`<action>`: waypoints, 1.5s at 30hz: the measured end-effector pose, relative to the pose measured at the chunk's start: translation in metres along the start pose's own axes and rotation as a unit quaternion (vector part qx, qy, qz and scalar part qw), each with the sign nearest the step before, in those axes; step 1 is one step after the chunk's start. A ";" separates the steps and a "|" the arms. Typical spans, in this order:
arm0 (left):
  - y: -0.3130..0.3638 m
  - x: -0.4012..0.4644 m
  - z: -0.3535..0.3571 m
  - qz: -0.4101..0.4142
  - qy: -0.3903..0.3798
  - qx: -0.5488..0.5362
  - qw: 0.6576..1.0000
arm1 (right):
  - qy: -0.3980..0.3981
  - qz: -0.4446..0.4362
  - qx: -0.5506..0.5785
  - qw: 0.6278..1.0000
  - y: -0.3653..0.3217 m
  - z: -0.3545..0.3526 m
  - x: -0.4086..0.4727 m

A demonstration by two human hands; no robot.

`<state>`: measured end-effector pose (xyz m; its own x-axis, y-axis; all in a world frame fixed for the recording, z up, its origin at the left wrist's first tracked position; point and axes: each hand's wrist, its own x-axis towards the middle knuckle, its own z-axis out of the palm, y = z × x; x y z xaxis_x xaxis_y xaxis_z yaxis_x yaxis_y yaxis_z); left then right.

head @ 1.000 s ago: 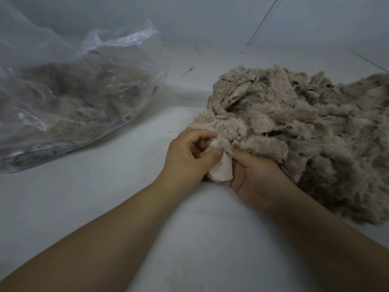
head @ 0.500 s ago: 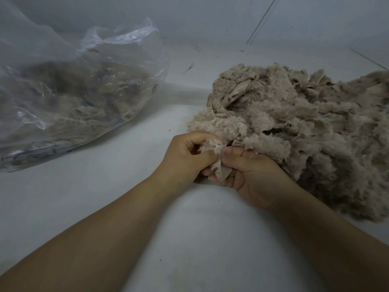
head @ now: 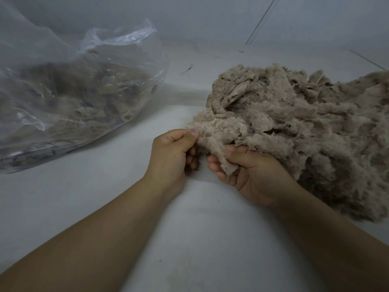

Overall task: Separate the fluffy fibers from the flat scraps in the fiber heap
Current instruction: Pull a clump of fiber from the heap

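A large beige-grey fiber heap (head: 299, 127) lies on the white floor at the right. A flat, smooth scrap (head: 239, 90) shows near the heap's top left. My left hand (head: 170, 157) pinches the heap's near-left edge between thumb and fingers. My right hand (head: 250, 175), palm up under the heap's front, grips a fluffy tuft (head: 221, 157) that hangs down from the heap. The two hands are a short gap apart. Whatever the left fingers curl around below the thumb is hidden.
A big clear plastic bag (head: 69, 98) holding similar brownish fibers lies at the left, its mouth facing right. The white floor (head: 189, 239) meets a grey wall (head: 210, 15) behind. A few dark specks lie on the floor behind the heap.
The pale flat scrap held between both hands a second ago is no longer visible. The hands have drawn slightly apart, and a fluffy tuft now hangs in the right hand.
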<state>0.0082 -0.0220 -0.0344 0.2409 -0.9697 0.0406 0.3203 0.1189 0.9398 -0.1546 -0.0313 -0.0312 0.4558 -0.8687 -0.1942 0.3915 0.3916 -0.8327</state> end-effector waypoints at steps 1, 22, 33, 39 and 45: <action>0.001 0.001 -0.001 0.001 0.017 -0.018 1.000 | 0.006 -0.001 0.002 1.000 -0.001 -0.001 0.000; 0.003 -0.003 -0.004 -0.049 -0.124 0.093 0.987 | 0.013 -0.007 -0.023 1.000 0.002 0.005 0.000; 0.013 0.017 -0.030 0.054 0.266 0.103 0.957 | -0.004 -0.003 0.057 0.998 0.000 0.000 0.004; -0.009 0.004 -0.011 0.182 0.051 0.375 0.907 | -0.004 -0.006 0.061 0.998 0.000 -0.002 0.006; -0.006 0.007 -0.008 0.179 -0.057 0.542 0.819 | -0.029 -0.008 0.037 0.999 0.002 -0.002 0.004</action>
<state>0.0155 -0.0278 -0.0430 0.0340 -0.9349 0.3534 -0.7692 0.2012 0.6065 -0.1531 -0.0349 -0.0346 0.4938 -0.8568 -0.1484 0.4557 0.4004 -0.7950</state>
